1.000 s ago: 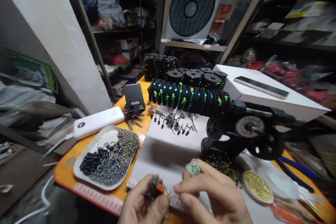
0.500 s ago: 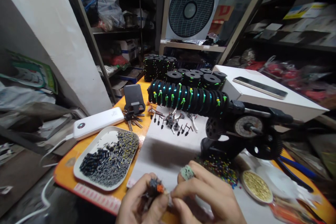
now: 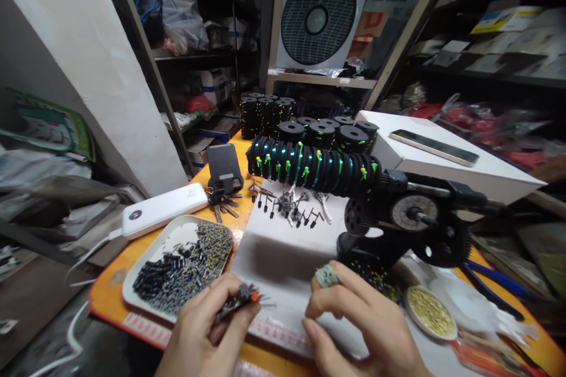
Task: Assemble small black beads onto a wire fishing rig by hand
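Note:
My left hand (image 3: 207,330) is closed round a small bundle of dark pieces with an orange tip (image 3: 241,297), held low over the front edge of the orange table (image 3: 106,288). My right hand (image 3: 358,321) sits a little to the right, fingers pinched together, with a pale green ring (image 3: 328,275) on one finger; what it pinches is too small to see. Both hands hover above a white sheet (image 3: 283,247). Just behind stands a black hand-cranked winder (image 3: 407,224) carrying a row of black spools with green marks (image 3: 313,165).
A white tray of small dark cylinders (image 3: 181,262) lies front left, a white power bank (image 3: 161,209) and keys (image 3: 223,200) behind it. Loose small parts (image 3: 289,203) lie on the sheet. Stacked black spools (image 3: 309,121), a white box with a phone (image 3: 435,147) and a round dish (image 3: 431,312) surround the winder.
My hands have parted: the left moved left and down with the bundle, the right stayed and pulled away from it. The view shifted slightly.

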The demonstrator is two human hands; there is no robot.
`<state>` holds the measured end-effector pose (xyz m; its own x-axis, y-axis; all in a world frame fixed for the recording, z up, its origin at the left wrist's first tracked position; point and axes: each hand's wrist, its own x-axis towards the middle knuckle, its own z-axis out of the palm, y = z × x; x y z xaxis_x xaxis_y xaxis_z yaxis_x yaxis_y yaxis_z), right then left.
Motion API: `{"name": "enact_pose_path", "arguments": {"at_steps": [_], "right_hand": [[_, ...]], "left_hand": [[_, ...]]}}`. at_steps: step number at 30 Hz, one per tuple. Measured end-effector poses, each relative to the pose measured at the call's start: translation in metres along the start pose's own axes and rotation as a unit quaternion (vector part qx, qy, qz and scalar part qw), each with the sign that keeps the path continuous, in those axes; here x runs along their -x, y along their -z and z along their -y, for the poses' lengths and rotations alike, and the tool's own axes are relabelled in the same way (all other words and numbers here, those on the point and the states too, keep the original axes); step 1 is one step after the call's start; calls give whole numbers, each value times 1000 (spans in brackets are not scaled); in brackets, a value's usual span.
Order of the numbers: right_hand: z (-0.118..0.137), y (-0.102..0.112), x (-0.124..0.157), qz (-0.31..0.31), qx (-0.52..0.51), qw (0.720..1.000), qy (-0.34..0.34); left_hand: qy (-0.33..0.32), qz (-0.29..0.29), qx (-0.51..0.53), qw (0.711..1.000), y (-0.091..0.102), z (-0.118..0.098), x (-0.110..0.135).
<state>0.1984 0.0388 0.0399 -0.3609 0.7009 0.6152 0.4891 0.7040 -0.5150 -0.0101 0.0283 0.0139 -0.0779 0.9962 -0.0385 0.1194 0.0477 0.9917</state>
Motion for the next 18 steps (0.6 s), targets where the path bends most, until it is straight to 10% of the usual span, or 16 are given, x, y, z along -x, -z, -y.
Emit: {"name": "enact_pose_path", "arguments": {"at_steps": [18], "right_hand": [[1,-5,2,-19,-52,996,-70]], "left_hand": [[-8,36,0,999,-10,-3,0]]}}
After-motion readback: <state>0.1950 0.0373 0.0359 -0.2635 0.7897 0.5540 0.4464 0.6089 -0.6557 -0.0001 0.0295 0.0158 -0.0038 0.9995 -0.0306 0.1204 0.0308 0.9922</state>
